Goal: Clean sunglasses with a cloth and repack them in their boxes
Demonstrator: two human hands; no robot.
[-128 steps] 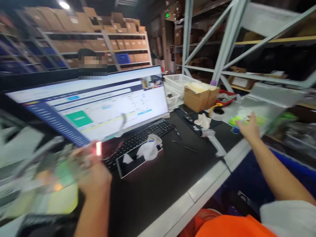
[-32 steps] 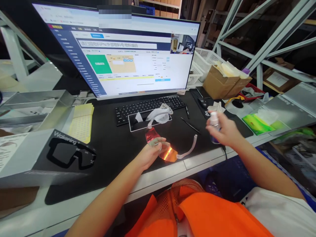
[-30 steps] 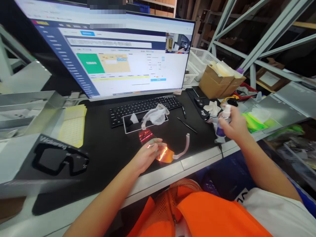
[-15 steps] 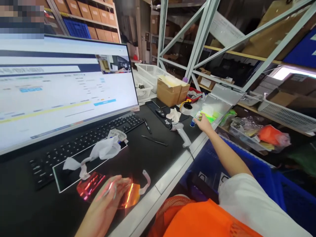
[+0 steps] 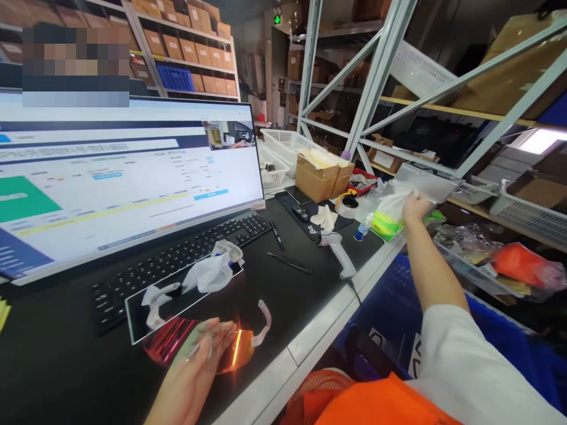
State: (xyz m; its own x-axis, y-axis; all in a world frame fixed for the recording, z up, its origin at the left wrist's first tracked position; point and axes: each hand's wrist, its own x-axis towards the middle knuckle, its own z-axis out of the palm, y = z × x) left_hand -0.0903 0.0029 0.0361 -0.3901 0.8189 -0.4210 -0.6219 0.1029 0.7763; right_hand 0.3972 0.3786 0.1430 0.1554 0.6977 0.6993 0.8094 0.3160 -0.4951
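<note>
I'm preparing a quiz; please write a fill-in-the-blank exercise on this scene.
The left hand touches the glasses, whose lens is red at one end, ____ at the other.
The right hand is at the tissues, near a white-capped ____.
The cardboard box stands to the ____ of the screen.
Missing: orange; bottle; right.

Left forearm [image 5: 177,392]: slanting up and rightward from the bottom edge.
Left hand [image 5: 201,348]: sitting low, fingers lying close together and pointing forward and right, thumb resting along them.
Right forearm [image 5: 429,265]: stretching well forward, away from the body.
Right hand [image 5: 417,208]: reaching far from the left, fingers blurring indistinctly.
</note>
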